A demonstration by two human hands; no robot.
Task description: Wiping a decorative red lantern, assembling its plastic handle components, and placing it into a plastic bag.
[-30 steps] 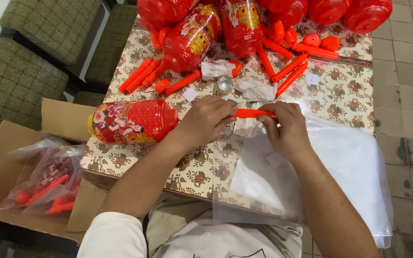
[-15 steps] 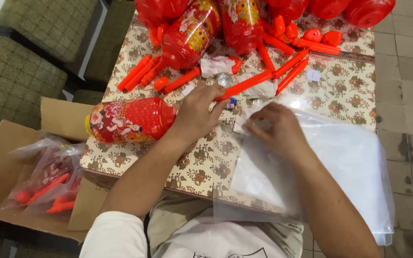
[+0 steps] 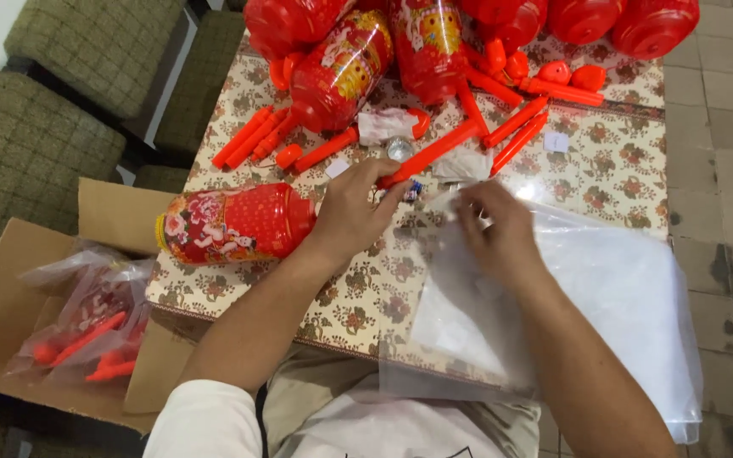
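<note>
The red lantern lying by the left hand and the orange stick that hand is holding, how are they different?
The red lantern is fat and barrel-shaped; the orange stick is long and thin. The lantern has flower pictures on it; the stick is plain. The lantern lies alone on the table, untouched; the stick's near end is pinched in the left hand. Both are shiny plastic in warm red-orange colours and lie flat.

Left hand (image 3: 351, 212) stretched forward, fingers pinched together at the tips; right hand (image 3: 495, 231) palm down, fingers curled, both forearms bare.
</note>
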